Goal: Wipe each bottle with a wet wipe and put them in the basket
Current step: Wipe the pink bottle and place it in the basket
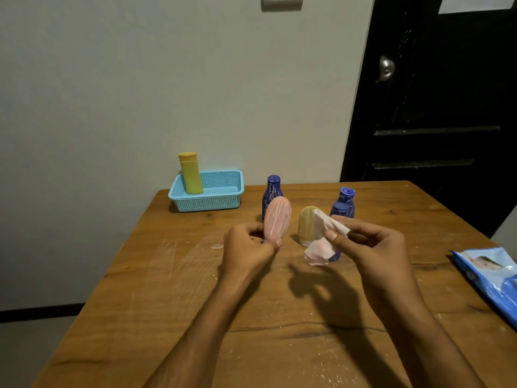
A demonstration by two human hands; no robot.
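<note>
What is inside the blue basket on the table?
One yellow bottle stands upright at the left end of the basket. The near wall hides part of the floor, so anything lying low there cannot be seen.

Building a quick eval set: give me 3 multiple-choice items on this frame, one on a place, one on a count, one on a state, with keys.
1. Where does the tall yellow bottle stand?
A. in the blue basket
B. on the wipes pack
C. on the floor

2. How many bottles are in the basket?
A. three
B. one
C. none

3. What is the left hand doing?
A. lying flat on the table
B. holding the wipe
C. gripping the pink bottle

Key: 1 A, it stands upright inside the basket's left end. 2 B, only the yellow one is there. 3 C, its fingers curl round the bottle's lower end, while the right hand pinches the wipe.
</note>
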